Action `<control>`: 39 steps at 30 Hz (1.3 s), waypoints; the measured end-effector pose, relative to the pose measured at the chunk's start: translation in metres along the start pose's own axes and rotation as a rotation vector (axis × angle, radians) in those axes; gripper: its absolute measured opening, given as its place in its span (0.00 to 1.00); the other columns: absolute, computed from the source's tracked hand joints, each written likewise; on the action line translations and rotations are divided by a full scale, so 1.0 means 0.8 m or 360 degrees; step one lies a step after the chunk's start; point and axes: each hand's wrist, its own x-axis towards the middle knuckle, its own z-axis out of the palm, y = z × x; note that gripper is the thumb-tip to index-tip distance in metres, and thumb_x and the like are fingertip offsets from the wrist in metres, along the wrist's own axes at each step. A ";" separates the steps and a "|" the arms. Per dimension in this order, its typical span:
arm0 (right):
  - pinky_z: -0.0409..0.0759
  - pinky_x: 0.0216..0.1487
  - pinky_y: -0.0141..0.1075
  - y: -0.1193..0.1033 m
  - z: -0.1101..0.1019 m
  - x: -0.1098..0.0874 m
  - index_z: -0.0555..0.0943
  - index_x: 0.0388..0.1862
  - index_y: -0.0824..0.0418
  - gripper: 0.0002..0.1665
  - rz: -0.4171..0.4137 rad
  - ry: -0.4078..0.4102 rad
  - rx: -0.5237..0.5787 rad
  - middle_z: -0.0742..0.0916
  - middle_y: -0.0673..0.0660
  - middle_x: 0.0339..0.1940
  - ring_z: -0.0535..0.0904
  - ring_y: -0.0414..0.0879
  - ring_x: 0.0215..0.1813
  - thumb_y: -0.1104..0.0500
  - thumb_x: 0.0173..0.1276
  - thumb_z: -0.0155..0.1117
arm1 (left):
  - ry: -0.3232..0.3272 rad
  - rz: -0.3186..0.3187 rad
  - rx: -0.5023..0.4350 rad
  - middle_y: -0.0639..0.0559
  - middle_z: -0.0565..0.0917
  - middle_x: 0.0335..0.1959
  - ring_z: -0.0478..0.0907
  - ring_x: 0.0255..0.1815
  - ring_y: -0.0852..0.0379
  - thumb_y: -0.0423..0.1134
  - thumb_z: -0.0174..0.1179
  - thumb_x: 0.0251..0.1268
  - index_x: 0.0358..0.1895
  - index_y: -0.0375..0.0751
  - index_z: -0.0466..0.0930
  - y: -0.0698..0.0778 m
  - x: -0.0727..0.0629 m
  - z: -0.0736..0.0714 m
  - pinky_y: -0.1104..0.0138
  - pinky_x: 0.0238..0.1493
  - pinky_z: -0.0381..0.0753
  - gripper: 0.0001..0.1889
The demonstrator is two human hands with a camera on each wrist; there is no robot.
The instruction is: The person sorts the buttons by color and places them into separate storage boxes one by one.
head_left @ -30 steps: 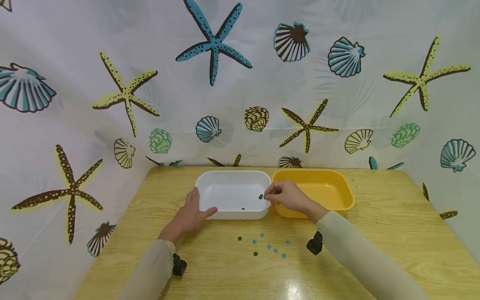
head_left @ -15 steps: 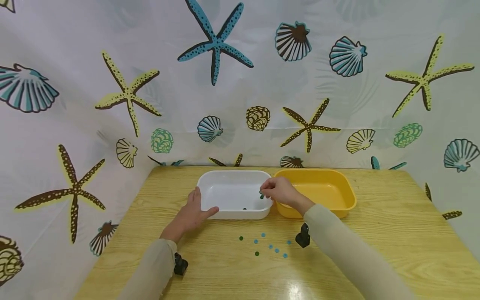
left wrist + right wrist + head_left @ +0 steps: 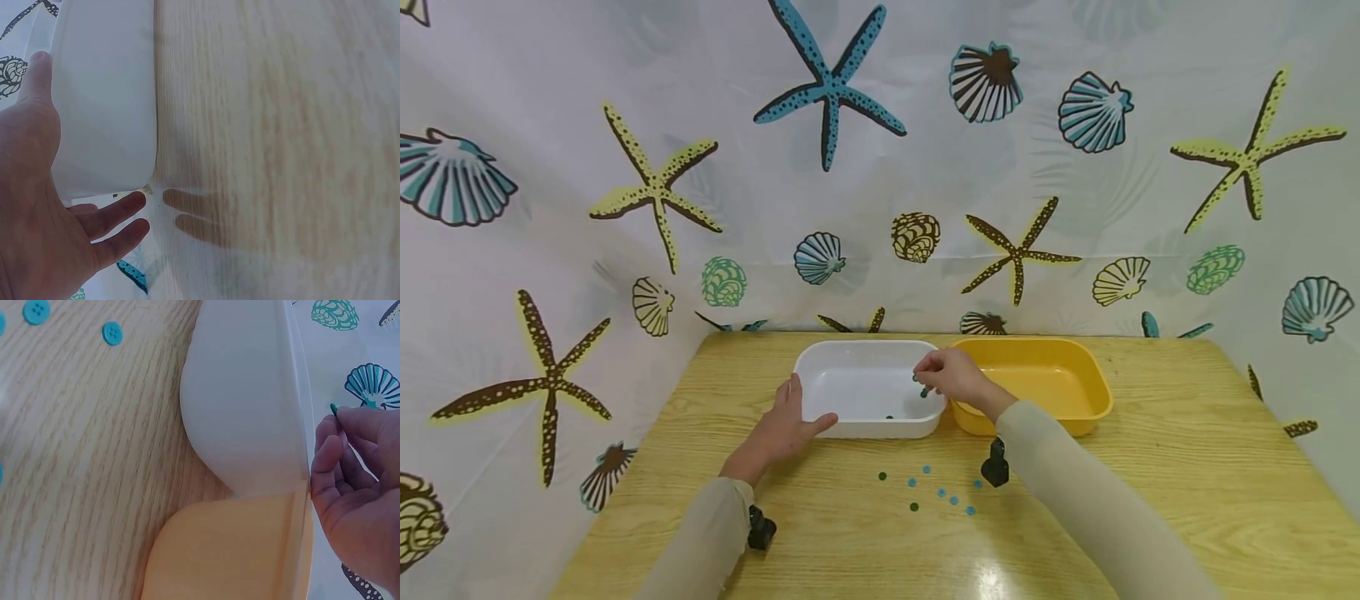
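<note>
Between thumb and index finger, my right hand (image 3: 953, 374) pinches a small green button (image 3: 334, 410) over the right end of a white plastic basin (image 3: 865, 429). Inside that basin lie another green button (image 3: 923, 394) under the hand and a dark one (image 3: 889, 417) by the front wall. My left hand (image 3: 778, 429) rests against the basin's near left corner, its thumb at the front rim and its fairly straight fingers along the left side. On the table in front are two green buttons, one at the left (image 3: 882, 476) and one nearer (image 3: 913, 507), among several blue buttons (image 3: 942, 492).
A yellow basin (image 3: 1093, 404) stands right beside the white one, partly behind my right forearm. Both sit toward the back of a wooden table (image 3: 1180, 467). A curtain (image 3: 880, 183) printed with starfish and shells hangs behind and around it.
My right hand has moved left and slightly farther back, from the white basin's right rim to over its inside, still pinching the green button. My left hand has stayed in place.
</note>
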 end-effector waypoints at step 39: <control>0.77 0.35 0.34 0.005 -0.020 -0.037 0.83 0.46 0.68 0.12 -0.0238 -0.0044 -0.0046 0.85 0.61 0.37 0.77 0.46 0.33 0.63 0.67 0.60 | -0.0007 -0.0014 -0.0022 0.32 0.36 0.73 0.62 0.63 0.31 0.70 0.51 0.59 0.72 0.31 0.23 -0.001 0.002 0.002 0.44 0.60 0.63 0.60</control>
